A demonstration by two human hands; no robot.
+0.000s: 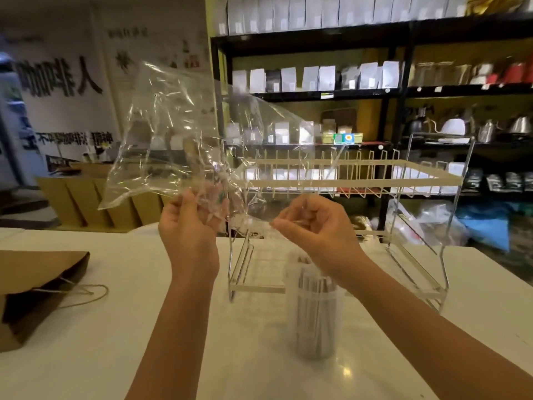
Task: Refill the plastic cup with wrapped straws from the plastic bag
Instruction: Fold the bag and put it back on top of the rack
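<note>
While the white tabletop (pixel 121 327) carries a wire rack (pixel 340 180) toward its far edge and a brown paper bag (pixel 34 293) at its left edge, the clear plastic bag (pixel 173 134) is held up above it, apparently empty, probably so it can be checked or crumpled. Both the left hand (pixel 189 226) and the right hand (pixel 314 223) are closed, pinching the bag's lower edge; the plastic cup (pixel 315 313), packed with wrapped straws (pixel 314 287), stands just before the rack. Large wall lettering is mirrored and blurred, so unreadable.
</note>
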